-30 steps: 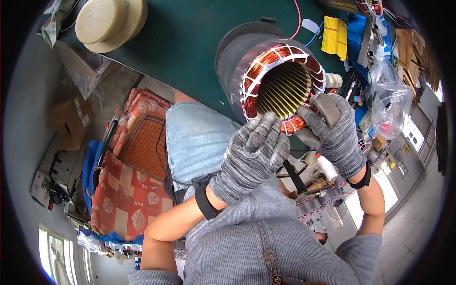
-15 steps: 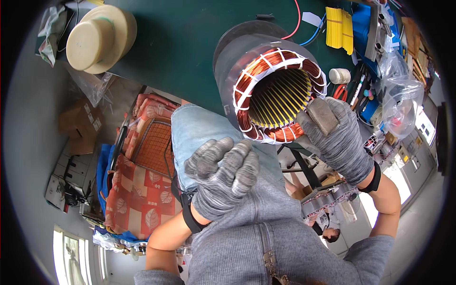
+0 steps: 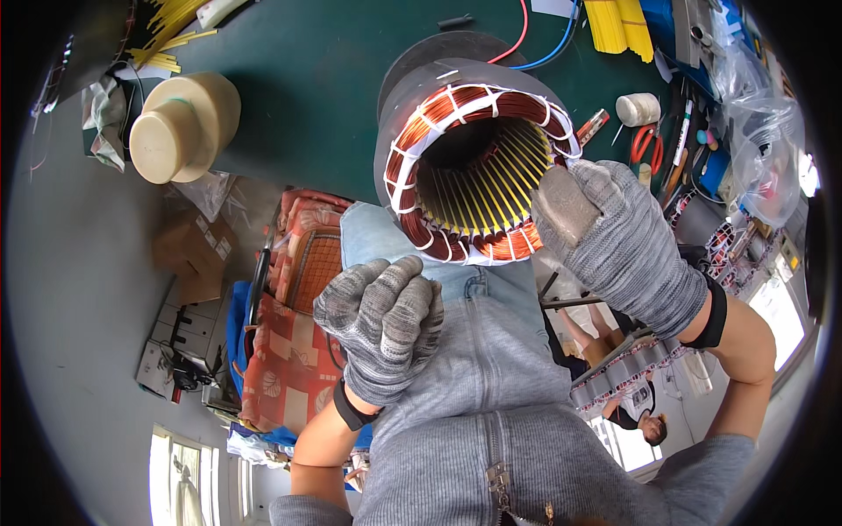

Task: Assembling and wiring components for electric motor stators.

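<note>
A motor stator (image 3: 478, 250) with copper windings laced in white cord lies on the green table, its bore and yellow slot liners facing me. In my gloved right hand (image 3: 618, 232) is a grey-brown block (image 3: 567, 206), held at the right rim of the stator's winding. The glove hides part of the block and of the winding there. My left hand (image 3: 381, 320), also in a grey knit glove, hovers below and left of the stator, above my lap. Its fingers are curled into a loose fist, and nothing shows in them.
On the green table (image 3: 298, 96) stands a cream stepped cylinder (image 3: 189, 127) at left. Yellow strips (image 3: 618, 26), a cord spool (image 3: 638, 110), red-handled scissors (image 3: 646, 149) and clear plastic bags (image 3: 759, 167) lie at right. A red patterned chair (image 3: 285, 368) is beside me; another person (image 3: 640, 408) is in the background.
The view has shifted, so the stator and table things sit differently in it. My right hand, still holding the block, remains at the stator's right rim. My left hand stays curled.
</note>
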Motion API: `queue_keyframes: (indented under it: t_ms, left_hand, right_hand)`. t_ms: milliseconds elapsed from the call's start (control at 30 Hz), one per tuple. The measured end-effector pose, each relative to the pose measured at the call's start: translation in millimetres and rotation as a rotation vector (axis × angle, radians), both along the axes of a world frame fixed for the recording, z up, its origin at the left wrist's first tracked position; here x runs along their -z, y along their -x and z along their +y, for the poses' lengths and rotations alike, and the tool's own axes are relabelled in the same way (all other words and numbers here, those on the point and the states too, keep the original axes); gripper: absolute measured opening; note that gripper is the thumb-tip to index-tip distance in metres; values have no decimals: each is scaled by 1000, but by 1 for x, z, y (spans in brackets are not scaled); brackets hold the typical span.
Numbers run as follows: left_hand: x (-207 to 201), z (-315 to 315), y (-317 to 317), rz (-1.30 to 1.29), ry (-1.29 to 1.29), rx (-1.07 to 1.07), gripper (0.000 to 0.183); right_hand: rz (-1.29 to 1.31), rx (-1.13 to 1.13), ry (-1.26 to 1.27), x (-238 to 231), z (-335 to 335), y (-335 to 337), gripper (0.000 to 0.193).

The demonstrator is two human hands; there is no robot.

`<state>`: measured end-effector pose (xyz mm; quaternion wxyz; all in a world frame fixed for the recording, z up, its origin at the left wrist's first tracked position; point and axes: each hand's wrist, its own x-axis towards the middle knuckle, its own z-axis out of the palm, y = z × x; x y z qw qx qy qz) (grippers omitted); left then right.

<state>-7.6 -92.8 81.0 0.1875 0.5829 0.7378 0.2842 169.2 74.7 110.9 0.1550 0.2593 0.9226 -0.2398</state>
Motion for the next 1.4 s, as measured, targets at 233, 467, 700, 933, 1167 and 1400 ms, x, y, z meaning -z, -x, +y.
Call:
queue_keyframes:
  t_ms: [233,467,700,933,1167,1400]
  left_hand:
    - [-7,-1,-7,86,-12,148,32]
    - [5,5,7,127,-44,22,44]
    - [5,21,10,227,-112,192,44]
    - [2,36,15,262,42,424,39]
    - [5,33,12,213,21,398,38]
    - [9,36,8,270,-82,450,32]
  right_hand:
    - [-126,-213,-179,0,-4,-2,56]
    - [338,40,-131,31,-18,-21,37]
    - [447,1089,151,132,-59,-81,24]
    - [303,869,-165,187,-32,-106,14]
    - [436,870,-22,189,-22,-116,11]
    - [419,871,-112,184,-22,-108,14]
